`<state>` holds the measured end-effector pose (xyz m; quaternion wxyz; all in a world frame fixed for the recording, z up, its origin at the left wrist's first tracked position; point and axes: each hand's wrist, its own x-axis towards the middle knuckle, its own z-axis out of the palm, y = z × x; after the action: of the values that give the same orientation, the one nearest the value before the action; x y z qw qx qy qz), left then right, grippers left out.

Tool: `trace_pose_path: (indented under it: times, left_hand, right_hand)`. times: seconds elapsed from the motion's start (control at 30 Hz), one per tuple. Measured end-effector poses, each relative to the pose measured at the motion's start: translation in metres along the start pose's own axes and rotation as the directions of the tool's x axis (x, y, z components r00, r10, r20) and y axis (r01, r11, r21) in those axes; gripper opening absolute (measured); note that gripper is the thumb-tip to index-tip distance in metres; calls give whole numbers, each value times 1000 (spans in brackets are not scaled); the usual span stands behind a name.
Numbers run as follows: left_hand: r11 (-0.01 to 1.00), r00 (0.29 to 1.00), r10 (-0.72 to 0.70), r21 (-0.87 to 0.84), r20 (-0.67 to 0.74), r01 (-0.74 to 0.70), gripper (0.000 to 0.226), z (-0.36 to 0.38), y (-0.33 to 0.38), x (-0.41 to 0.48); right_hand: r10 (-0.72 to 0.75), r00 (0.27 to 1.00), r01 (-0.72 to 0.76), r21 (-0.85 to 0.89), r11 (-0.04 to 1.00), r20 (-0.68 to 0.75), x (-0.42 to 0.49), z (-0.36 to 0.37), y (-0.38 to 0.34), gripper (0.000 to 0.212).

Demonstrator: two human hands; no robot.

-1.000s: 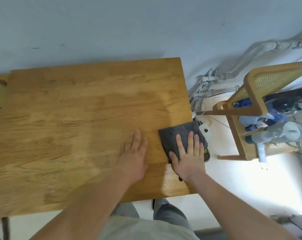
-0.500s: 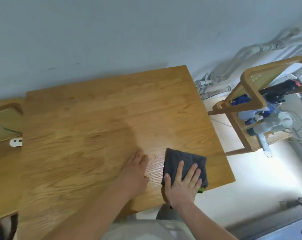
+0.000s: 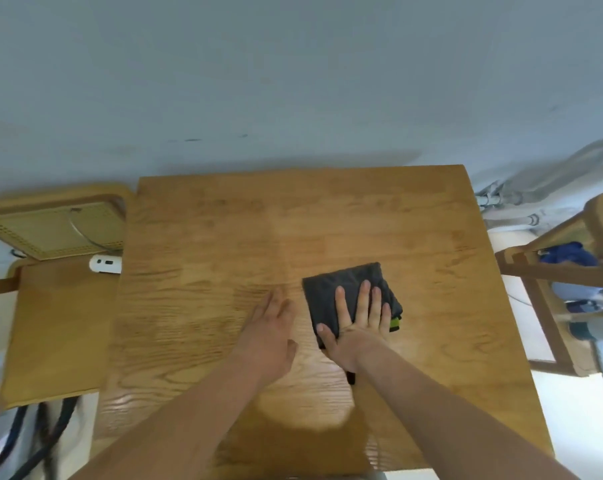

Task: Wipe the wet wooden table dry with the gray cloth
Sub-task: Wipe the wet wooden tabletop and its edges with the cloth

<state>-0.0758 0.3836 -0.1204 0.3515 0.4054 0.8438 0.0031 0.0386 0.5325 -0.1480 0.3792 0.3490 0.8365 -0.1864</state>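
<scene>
- The folded dark gray cloth [image 3: 348, 296] has slid from the wooden bench's [image 3: 203, 271] 4 o'clock edge toward its centre.
- Right hand [image 3: 358, 323] lies flat and spread on it.
- Left hand [image 3: 268, 337], open, braces beside it (wet sheen remains nearer the body, so wiping is unfinished).

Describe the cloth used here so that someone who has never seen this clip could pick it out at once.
Find the wooden table against the pale wall. Right of its middle, the right hand lies flat, fingers spread, on the gray cloth. It is the only dark, folded fabric on the tabletop, with a green edge at its right side; the left hand rests on bare wood beside it.
</scene>
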Motion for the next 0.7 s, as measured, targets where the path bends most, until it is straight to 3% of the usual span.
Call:
trace_pose_path:
  times: [0.23,0.4,0.57,0.7]
  left_hand:
    - [993,988,-60,-110,-143,44,71,-16,-19,10]
    - [989,981,-114,-113,-160,97,72,-21,-46,-12]
    - [980,971,-147,-160,-186,118,72,-18,-79,-39]
    - [976,970,-162,-172,-178,132,71,-15,-104,-62]
  right_hand:
    - [19,1000,-19,-2,1000,-3,68,-79,-41,85]
    - [12,996,-8,46,999,-87,101,-116,-70,87]
    - [-7,963,18,38,999,-268,107,-104,-97,81]
    - [-139,939,133,-41,990,-316,76,-58,-112,79]
